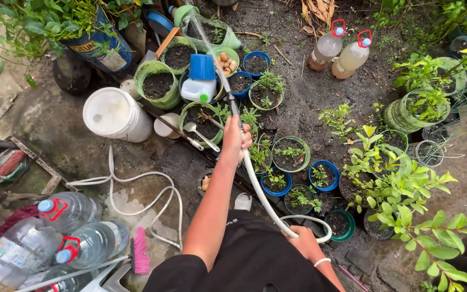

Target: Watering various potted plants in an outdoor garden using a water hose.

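Note:
My left hand [235,139] is stretched forward and closed around a white hose [259,196] near its dark end. A thin stream of water [204,38] arcs from the hose towards green pots of soil [178,54] at the back. My right hand [301,239], close to my body and wearing a white bracelet, grips a lower part of the same hose where it loops. Below my left hand stand small blue and green pots with seedlings [290,153].
A white bucket [115,114] lies at the left beside a blue-and-white jug [200,78]. Large clear water bottles [67,212] and a pink brush [140,251] sit at lower left. Two capped bottles [339,51] stand at the back. Leafy plants [401,186] crowd the right.

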